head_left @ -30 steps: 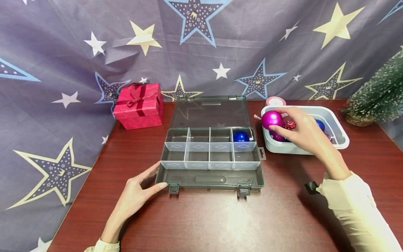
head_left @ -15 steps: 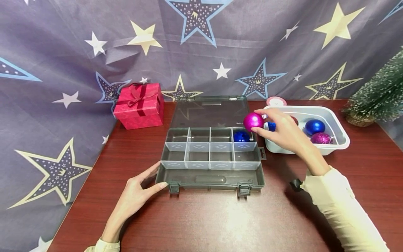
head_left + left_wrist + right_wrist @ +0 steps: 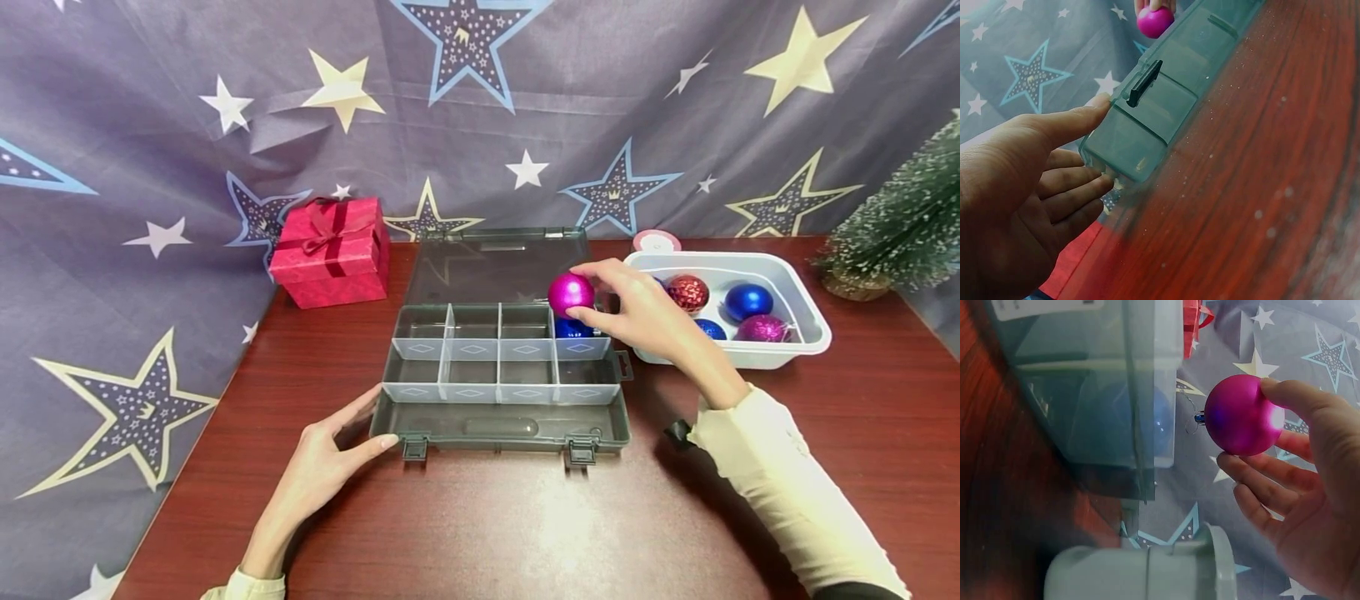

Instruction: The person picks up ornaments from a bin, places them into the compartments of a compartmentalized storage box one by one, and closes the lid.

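My right hand (image 3: 637,310) pinches a shiny magenta Christmas bauble (image 3: 572,295) between thumb and fingers. It hangs over the back right compartment of a smoky, clear divided box (image 3: 498,392), whose lid (image 3: 502,271) lies folded back. Below it a blue bauble (image 3: 573,328) sits in that compartment, partly covered from above. The right wrist view shows the magenta bauble's (image 3: 1244,415) metal cap and wire loop pointing toward the box. At the box's front left corner rests my left hand (image 3: 322,458), thumb at the front and the fairly straight fingers (image 3: 1075,190) along the side.
A pale grey tub (image 3: 806,342) at the right holds several red, blue and magenta baubles. Behind it lies a round pink-and-white spool (image 3: 657,242). A red gift box (image 3: 330,254) stands at the back left, a small frosted tree (image 3: 900,212) at the far right.
My right hand has carried the magenta bauble left from over the tub to above the box's back right compartment. The left hand and the box have stayed in place.
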`<state>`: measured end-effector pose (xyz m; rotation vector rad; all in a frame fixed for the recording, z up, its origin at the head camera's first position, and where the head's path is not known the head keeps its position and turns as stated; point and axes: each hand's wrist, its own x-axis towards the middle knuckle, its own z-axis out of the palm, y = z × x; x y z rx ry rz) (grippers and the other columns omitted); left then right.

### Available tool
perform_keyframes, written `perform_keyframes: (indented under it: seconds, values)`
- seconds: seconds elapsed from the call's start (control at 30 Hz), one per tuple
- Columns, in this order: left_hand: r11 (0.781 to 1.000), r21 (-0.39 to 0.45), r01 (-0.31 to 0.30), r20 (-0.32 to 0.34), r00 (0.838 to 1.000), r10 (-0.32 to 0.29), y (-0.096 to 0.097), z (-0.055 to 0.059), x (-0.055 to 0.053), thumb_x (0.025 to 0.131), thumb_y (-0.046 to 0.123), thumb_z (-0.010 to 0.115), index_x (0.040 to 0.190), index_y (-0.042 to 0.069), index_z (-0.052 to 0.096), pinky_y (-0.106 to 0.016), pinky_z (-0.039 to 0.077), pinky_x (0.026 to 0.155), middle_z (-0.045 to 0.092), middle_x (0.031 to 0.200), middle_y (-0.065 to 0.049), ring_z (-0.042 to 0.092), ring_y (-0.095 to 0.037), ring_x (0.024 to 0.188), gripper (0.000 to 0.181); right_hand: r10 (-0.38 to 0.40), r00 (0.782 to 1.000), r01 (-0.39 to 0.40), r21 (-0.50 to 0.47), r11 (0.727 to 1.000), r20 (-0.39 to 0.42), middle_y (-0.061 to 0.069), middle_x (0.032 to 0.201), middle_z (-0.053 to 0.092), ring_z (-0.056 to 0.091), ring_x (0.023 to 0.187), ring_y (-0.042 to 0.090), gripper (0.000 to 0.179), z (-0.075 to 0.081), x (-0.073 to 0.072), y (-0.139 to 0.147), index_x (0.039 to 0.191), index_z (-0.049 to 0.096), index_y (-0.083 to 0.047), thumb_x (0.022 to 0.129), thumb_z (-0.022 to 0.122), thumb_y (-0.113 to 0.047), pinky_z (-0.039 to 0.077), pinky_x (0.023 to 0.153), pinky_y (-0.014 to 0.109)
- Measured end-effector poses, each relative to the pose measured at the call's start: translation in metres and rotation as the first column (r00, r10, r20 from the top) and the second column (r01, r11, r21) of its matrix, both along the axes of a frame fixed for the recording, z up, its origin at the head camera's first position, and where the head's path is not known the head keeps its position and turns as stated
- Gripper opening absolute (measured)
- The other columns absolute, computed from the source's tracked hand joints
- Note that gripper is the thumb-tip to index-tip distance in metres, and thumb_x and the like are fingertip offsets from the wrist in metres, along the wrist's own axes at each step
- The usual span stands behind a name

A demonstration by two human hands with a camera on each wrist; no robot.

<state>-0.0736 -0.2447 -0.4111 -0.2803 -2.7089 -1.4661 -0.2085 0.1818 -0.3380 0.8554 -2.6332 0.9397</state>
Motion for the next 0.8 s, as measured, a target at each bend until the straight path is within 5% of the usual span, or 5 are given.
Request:
perform_keyframes:
  seconds: [0.8]
  values:
    - [1.0, -0.013, -0.003, 0.002, 1.0, 0.003, 0.001, 0.001, 0.001, 0.089, 0.029, 0.085, 0.15, 0.022, 0.058, -0.01, 0.039, 0.099, 0.069, 0.131, -0.004, 0.06, -0.018, 0.126, 0.067, 0.097, 0.993, -0.1, 0.031, 0.995, 0.073, 0.013, 0.125, 0.065, 0.066, 0.108, 0.028, 0.053, -0.006, -0.008, -0.028, 0.136, 0.063, -0.006, 0.091, 0.084, -0.023, 0.054, 0.094, 0.048]
